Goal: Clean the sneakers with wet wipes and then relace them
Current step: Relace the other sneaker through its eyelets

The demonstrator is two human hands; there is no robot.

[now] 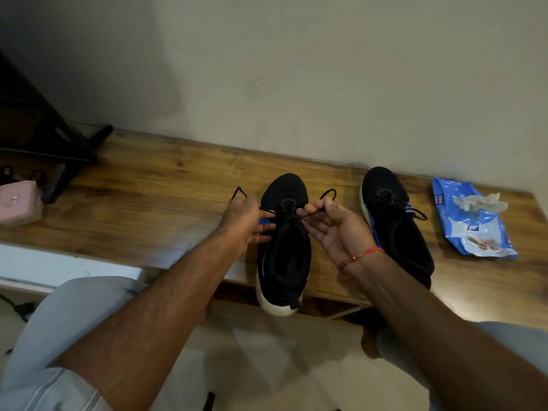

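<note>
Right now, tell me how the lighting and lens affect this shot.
Head view: dim, warm light; the black sneakers lose detail in shadow; wide-angle lens bows the wooden table edge; a bright patch glows at the near right edge; the wipes pack stays readable.

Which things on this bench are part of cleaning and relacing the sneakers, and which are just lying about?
Part of the job:
- near sneaker, its lace pinched by the left hand and right hand
- far sneaker
- wipes pack
- used wipe

Lying about:
- pink case
- black stand
</note>
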